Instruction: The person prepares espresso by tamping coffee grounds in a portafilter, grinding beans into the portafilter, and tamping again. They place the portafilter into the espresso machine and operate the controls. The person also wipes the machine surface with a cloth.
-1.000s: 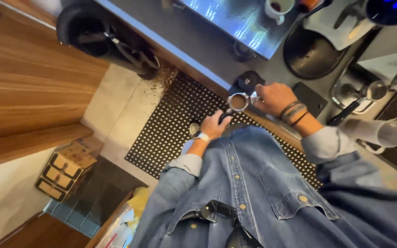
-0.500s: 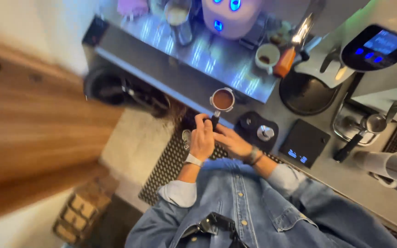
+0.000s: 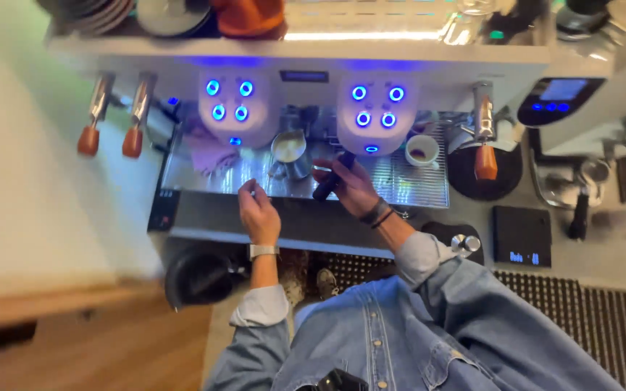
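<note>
The right hand [image 3: 353,190] is now gripping the dark portafilter handle [image 3: 331,177], fingers clenched around it, and is pushing it up under the right brew head [image 3: 377,108] of the espresso machine [image 3: 306,181]. A moment ago the portafilter was sitting at the table by the tamping mat; it has since travelled to the machine, so locking-in looks underway. The left hand [image 3: 259,213] is hovering loosely curled, grasping nothing, above the drip tray [image 3: 219,177]. Beyond, a milk jug [image 3: 289,153] and a small cup [image 3: 423,152] are standing on the tray.

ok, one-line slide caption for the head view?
Right hand holds a dark portafilter handle under the espresso machine; left hand hovers nearby.
</note>
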